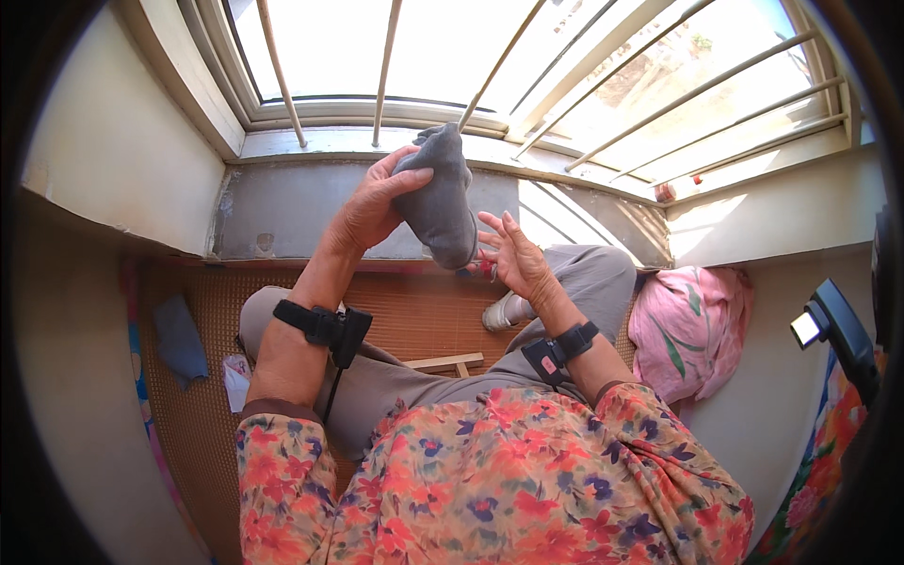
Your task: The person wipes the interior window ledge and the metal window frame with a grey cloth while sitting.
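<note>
My left hand (378, 201) grips a grey sock (439, 201), thumb on its near side, and holds it up in front of the window sill. The sock looks filled out and hangs with a rounded end down. Just right of that end is my right hand (514, 256), palm turned up and fingers apart. Something small and red with pale strands (487, 267) shows between the sock's end and my right hand; whether it is held or fastened there I cannot tell.
A barred window (381, 70) rises above the grey sill (318, 205). On the woven mat (424, 304) lie a blue-grey cloth (179, 339), a white packet (236, 381) and a wooden piece (445, 362). A pink patterned cloth bundle (688, 332) rests at the right.
</note>
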`<state>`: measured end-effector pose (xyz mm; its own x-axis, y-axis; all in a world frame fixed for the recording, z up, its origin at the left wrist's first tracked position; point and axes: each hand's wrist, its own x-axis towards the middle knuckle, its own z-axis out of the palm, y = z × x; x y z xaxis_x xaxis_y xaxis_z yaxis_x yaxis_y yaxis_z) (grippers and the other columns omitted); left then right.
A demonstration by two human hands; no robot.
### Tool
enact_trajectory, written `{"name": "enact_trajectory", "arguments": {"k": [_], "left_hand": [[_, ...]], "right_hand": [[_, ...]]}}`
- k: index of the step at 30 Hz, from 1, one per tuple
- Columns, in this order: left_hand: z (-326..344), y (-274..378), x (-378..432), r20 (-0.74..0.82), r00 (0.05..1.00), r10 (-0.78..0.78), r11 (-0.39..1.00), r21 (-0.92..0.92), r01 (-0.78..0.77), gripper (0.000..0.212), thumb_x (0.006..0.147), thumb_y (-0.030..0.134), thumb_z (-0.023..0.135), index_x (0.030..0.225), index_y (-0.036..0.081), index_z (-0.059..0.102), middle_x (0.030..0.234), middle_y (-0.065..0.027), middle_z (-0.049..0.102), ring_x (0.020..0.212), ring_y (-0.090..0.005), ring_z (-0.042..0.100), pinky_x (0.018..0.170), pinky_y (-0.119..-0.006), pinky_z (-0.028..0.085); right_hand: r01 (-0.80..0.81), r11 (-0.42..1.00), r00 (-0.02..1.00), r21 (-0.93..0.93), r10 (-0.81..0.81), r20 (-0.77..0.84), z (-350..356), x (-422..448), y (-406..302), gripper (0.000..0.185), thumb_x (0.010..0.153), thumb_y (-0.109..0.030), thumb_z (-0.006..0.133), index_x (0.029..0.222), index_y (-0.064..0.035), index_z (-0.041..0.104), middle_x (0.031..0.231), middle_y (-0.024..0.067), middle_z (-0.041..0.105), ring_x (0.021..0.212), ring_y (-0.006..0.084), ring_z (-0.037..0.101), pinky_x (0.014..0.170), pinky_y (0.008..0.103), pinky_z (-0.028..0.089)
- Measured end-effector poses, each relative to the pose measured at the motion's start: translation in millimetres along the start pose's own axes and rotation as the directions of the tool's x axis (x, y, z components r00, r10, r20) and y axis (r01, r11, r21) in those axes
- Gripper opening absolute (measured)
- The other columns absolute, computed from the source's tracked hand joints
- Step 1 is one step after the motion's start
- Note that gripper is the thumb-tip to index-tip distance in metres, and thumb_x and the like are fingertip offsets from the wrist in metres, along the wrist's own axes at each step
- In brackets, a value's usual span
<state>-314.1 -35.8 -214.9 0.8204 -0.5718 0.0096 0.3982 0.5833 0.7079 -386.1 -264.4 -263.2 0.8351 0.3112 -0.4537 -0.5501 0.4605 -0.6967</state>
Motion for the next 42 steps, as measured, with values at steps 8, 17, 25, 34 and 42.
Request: {"name": "enact_trajectory", "arguments": {"k": [8, 17, 25, 34, 42], "left_hand": [[15.2, -18.6, -4.3, 0.243, 0.970, -0.027, 0.753, 0.643, -0.140, 0.036, 0.073, 0.025, 0.065, 0.100, 0.005, 0.053, 0.115, -0.0097, 0.044, 0.100, -0.0209, 0.046, 0.086, -0.031, 0.037], [8.9, -33.4, 5.4, 0.039, 0.995, -0.088, 0.835, 0.548, 0.052, 0.033, 0.082, 0.030, 0.057, 0.099, 0.001, 0.053, 0.085, -0.0057, 0.058, 0.075, -0.0110, 0.057, 0.070, -0.025, 0.047], [10.1, -50.1, 5.4, -0.114, 0.992, -0.055, 0.874, 0.474, 0.103, 0.036, 0.079, 0.023, 0.062, 0.107, 0.006, 0.047, 0.077, -0.0029, 0.055, 0.068, -0.0095, 0.056, 0.059, -0.023, 0.050], [3.9, -46.0, 10.9, -0.291, 0.956, -0.026, 0.985, 0.155, 0.073, 0.030, 0.080, 0.015, 0.060, 0.106, 0.009, 0.048, 0.079, 0.0001, 0.056, 0.069, -0.0070, 0.056, 0.058, -0.022, 0.049], [5.6, -41.6, 10.2, -0.268, 0.958, 0.106, 0.966, 0.255, -0.036, 0.023, 0.081, 0.019, 0.057, 0.099, 0.005, 0.050, 0.085, -0.0025, 0.054, 0.069, -0.0071, 0.053, 0.053, -0.020, 0.046]], "right_hand": [[0.010, 0.999, 1.000, 0.038, -0.010, -0.002, 35.0, -6.2, -11.7, 0.062, 0.084, -0.052, 0.042, 0.127, -0.0089, 0.031, 0.109, 0.0110, 0.049, 0.091, 0.0236, 0.053, 0.077, 0.0346, 0.046], [0.204, 0.965, 0.969, 0.167, -0.174, -0.175, 49.9, 20.4, -16.2, 0.055, 0.087, -0.051, 0.036, 0.107, -0.0022, 0.051, 0.093, 0.0085, 0.058, 0.080, 0.0154, 0.058, 0.068, 0.0265, 0.051], [0.076, 0.994, 0.941, 0.078, -0.046, -0.336, 85.9, 23.6, -22.3, 0.052, 0.085, -0.049, 0.041, 0.104, -0.0013, 0.051, 0.081, 0.0114, 0.059, 0.059, 0.0172, 0.058, 0.053, 0.0253, 0.052], [0.195, 0.698, 0.834, -0.689, -0.487, -0.258, 35.9, 43.2, -12.9, 0.048, 0.088, -0.035, 0.044, 0.114, 0.0053, 0.044, 0.102, 0.0138, 0.054, 0.092, 0.0206, 0.052, 0.084, 0.0282, 0.040], [0.218, 0.325, 0.882, -0.920, -0.470, 0.042, 81.0, 5.6, -29.4, 0.058, 0.078, -0.040, 0.058, 0.117, 0.0007, 0.043, 0.107, 0.0208, 0.052, 0.093, 0.0259, 0.055, 0.079, 0.0302, 0.043]]}}
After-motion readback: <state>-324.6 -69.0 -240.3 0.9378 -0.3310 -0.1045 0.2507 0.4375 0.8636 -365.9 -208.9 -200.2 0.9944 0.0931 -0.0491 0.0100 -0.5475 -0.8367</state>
